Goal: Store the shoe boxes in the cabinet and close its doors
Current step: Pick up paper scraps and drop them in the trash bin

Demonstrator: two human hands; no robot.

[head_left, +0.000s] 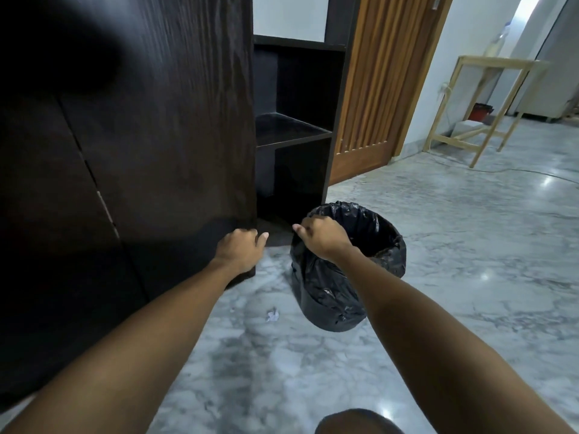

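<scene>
A tall dark wooden cabinet (94,183) fills the left of the view. Its door (175,120) stands partly swung out, and my left hand (241,250) grips the door's lower right edge, fingers curled round it. Right of the door, open dark shelves (291,130) show with nothing on them. My right hand (322,236) hangs with curled fingers over the near rim of a bin; I cannot tell whether it holds the liner. No shoe box is in view.
A round bin with a black liner (347,270) stands on the marble floor just right of the cabinet's foot. A scrap of paper (272,315) lies on the floor. A slatted wooden door (376,89) and a light wooden table frame (488,98) stand further right.
</scene>
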